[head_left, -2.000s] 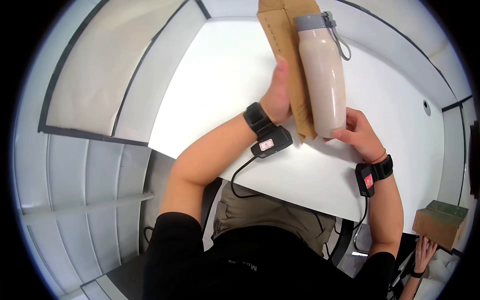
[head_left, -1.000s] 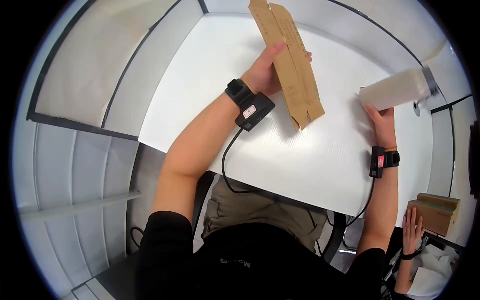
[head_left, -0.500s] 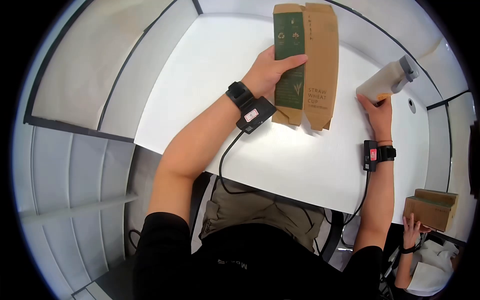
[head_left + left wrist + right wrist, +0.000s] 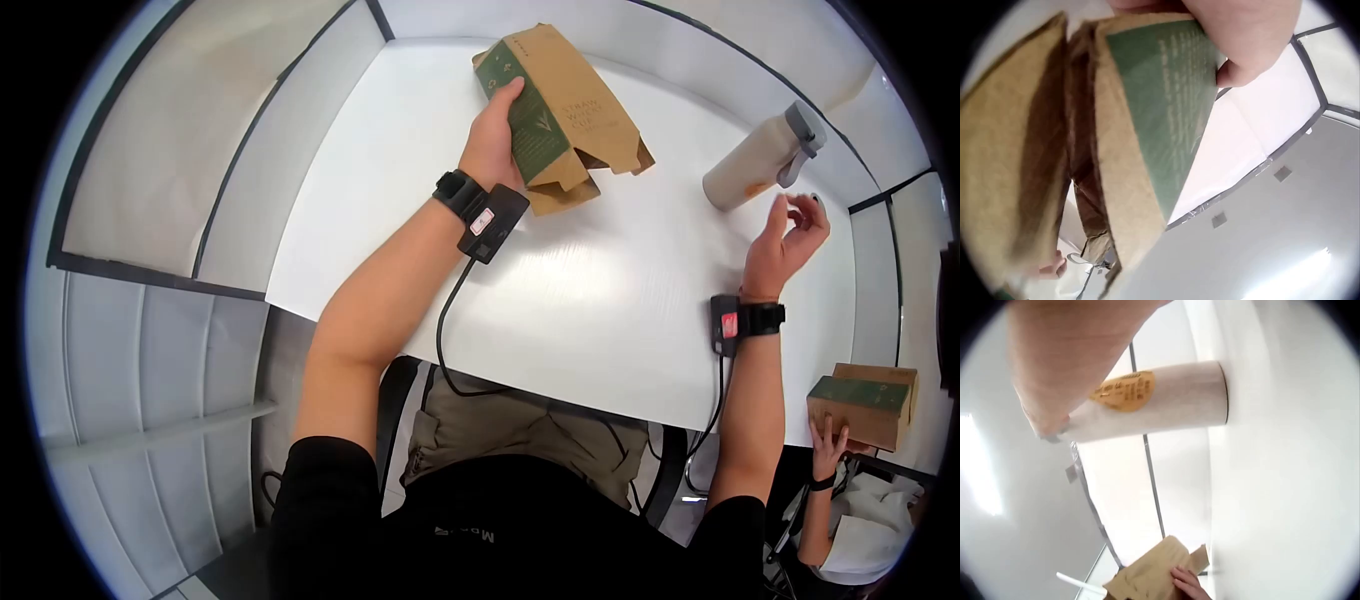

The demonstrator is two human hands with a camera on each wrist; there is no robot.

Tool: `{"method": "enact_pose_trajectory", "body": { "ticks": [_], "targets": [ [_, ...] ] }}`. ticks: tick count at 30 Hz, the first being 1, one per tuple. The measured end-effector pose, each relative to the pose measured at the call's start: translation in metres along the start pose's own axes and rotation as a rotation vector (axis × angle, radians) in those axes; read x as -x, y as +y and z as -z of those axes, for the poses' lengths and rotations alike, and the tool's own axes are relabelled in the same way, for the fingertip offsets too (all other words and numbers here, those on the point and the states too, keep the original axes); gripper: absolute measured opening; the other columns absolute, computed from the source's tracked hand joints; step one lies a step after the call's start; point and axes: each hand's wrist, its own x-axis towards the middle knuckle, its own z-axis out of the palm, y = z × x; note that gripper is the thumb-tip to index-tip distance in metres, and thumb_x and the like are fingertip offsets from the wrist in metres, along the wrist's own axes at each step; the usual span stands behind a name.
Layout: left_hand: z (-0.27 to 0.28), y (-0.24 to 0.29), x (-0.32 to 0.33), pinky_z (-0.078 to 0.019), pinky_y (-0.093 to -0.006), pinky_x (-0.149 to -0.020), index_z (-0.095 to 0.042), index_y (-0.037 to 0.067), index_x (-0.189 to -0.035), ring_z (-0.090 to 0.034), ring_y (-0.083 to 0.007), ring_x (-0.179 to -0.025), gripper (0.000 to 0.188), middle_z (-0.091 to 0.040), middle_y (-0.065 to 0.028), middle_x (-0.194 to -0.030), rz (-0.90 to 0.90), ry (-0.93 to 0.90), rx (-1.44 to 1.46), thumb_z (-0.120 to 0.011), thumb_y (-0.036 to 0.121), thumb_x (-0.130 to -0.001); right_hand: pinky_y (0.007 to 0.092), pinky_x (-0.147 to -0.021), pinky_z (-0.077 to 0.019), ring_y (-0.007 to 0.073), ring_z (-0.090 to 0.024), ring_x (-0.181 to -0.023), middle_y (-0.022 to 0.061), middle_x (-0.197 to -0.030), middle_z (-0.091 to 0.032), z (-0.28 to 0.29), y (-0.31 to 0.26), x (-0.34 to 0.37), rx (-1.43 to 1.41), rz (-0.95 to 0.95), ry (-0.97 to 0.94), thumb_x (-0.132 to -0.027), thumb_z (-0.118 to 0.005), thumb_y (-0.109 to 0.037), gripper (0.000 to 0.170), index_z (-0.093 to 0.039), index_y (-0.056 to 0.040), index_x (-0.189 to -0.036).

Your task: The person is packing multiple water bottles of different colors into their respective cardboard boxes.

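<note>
In the head view my left hand (image 4: pixel 490 145) grips a brown and green cardboard box (image 4: pixel 590 100) by its green side, thumb laid over the panel. The box has bulged into shape, and loose end flaps splay toward me. The left wrist view shows its open end close up, with the green panel (image 4: pixel 1166 94) beside my fingers. A pale bottle (image 4: pixel 752 165) with a grey lid and strap stands upright on the table at the right, an orange label on its side. Just in front of it, my right hand (image 4: pixel 785 245) holds nothing, its fingers loosely bent.
White partition walls (image 4: pixel 320 130) surround the white table (image 4: pixel 600 330). Cables run from both wrist cameras over the table's front edge. At the lower right another person's hand (image 4: pixel 828 450) holds a similar brown and green box (image 4: pixel 865 400).
The right hand took the bottle away from the box to the right, stood it on the table and let go. The left hand turned the flat box, which has opened out into shape.
</note>
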Motion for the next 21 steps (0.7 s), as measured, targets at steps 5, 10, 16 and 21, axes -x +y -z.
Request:
{"method": "enact_pose_trajectory", "body": {
  "ticks": [5, 10, 16, 21],
  "targets": [
    [0.009, -0.008, -0.015, -0.0525, -0.0409, -0.098, -0.05, 0.006, -0.136, -0.063, -0.023, -0.114, 0.046, -0.062, -0.0092, -0.128, -0.052, -0.038, -0.028, -0.055, 0.037, -0.103, 0.0298, -0.081, -0.0496, 0.016, -0.063, -0.084, 0.0074, -0.098, -0.062, -0.022, -0.058, 0.037, -0.328, -0.237, -0.484, -0.098, -0.058, -0.004, 0.018, -0.056, 0.0009, -0.115],
    [-0.004, -0.019, -0.007, -0.0508, -0.0387, -0.103, -0.042, 0.008, -0.143, -0.057, -0.0177, -0.124, 0.051, -0.058, -0.0063, -0.135, -0.035, -0.21, -0.241, -0.057, 0.038, -0.104, 0.029, -0.078, -0.0516, 0.0167, -0.066, -0.089, 0.0127, -0.109, -0.064, -0.04, -0.091, 0.053, -0.358, -0.252, -0.696, -0.094, -0.061, -0.001, 0.055, -0.04, -0.0018, -0.145],
    [-0.014, -0.022, 0.004, -0.0485, -0.0395, -0.106, -0.031, 0.009, -0.15, -0.056, -0.0179, -0.128, 0.06, -0.053, -0.0061, -0.141, 0.061, -0.321, -0.413, -0.06, 0.032, -0.103, 0.0273, -0.067, -0.0518, 0.0127, -0.063, -0.075, 0.0102, -0.1, -0.067, -0.035, -0.093, 0.044, -0.191, -0.358, -0.631, -0.092, -0.056, 0.003, 0.057, -0.043, -0.0038, -0.147],
    [-0.013, -0.026, 0.003, -0.047, -0.0429, -0.108, -0.023, 0.006, -0.153, -0.054, -0.0237, -0.129, 0.07, -0.05, -0.0126, -0.143, 0.097, -0.344, -0.49, -0.064, 0.028, -0.1, 0.0259, -0.063, -0.0513, 0.0105, -0.058, -0.065, 0.0088, -0.092, -0.069, -0.032, -0.085, 0.038, -0.162, -0.45, -0.598, -0.09, -0.05, 0.006, 0.049, -0.057, -0.0036, -0.137]
  ]
}}
